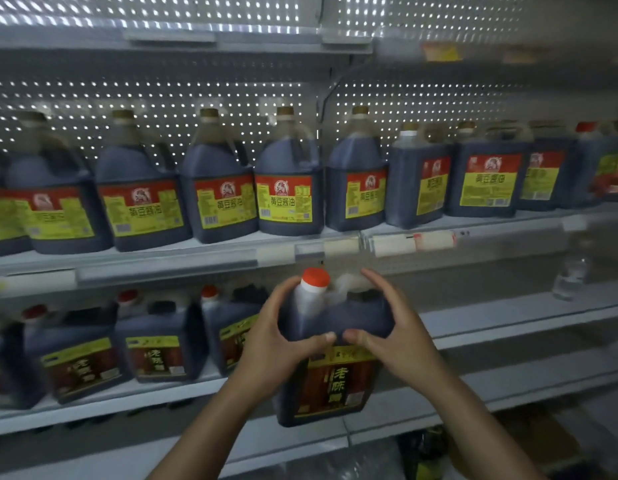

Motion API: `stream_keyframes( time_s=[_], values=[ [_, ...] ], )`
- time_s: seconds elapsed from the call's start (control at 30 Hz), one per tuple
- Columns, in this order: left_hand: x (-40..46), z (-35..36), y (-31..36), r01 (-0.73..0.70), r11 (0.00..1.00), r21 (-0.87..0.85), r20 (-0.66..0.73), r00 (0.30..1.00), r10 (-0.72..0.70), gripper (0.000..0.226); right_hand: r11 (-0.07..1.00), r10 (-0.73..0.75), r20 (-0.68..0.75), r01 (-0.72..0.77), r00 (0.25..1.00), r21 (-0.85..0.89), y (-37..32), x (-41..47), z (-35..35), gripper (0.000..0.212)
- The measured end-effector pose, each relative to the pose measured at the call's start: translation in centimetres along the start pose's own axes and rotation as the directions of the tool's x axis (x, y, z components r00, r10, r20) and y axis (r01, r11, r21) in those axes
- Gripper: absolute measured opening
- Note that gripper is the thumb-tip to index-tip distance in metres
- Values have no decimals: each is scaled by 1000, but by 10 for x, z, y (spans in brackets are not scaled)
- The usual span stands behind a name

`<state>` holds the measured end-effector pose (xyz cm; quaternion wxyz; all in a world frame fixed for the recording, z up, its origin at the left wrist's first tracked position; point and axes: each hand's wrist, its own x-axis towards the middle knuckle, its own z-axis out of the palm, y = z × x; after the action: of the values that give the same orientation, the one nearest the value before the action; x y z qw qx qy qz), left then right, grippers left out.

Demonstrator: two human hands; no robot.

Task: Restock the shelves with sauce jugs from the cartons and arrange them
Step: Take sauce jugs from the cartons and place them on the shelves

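Note:
A dark sauce jug [335, 382] with an orange-red cap and a brown and yellow label is held upright in front of the lower shelf [508, 327]. My left hand [279, 337] grips its left shoulder and my right hand [390, 327] grips its right shoulder, thumbs nearly touching on the front. Several matching red-capped jugs [158, 341] stand on the lower shelf to the left. The jug's base is level with the shelf's front edge.
The upper shelf [196, 261] carries a full row of dark jugs with red and yellow labels [286, 188]. A small clear bottle [570, 275] stands at the right on the lower shelf. Bare shelf lies right of the held jug. Cardboard and dark items [529, 441] sit below right.

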<state>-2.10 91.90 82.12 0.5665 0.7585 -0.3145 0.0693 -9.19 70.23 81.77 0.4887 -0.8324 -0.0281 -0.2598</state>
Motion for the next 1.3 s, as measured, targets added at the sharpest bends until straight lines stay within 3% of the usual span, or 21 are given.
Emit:
stream_keyframes(
  time_s=[0.17,0.63,0.9,1.0,1.13,1.3],
  values=[
    [-15,9,0,77,997,-17,-34,996,-78,86,991,32,98,-44,995,124,25,-17,0,107],
    [-2,63,-46,206,978,22,-33,978,-205,79,992,52,271,-81,961,97,99,17,-17,94],
    [79,39,-118,133,948,289,37,988,-150,91,998,41,145,-34,989,-48,137,79,31,98],
    [109,29,-145,160,946,281,54,982,-181,91,995,41,138,-28,990,-94,147,106,48,96],
    [133,29,-174,237,941,243,92,960,-266,75,992,57,86,-46,995,-120,171,122,71,95],
    [137,34,-211,317,919,235,15,944,-329,64,978,52,72,-36,996,-206,197,141,96,85]
  ],
)
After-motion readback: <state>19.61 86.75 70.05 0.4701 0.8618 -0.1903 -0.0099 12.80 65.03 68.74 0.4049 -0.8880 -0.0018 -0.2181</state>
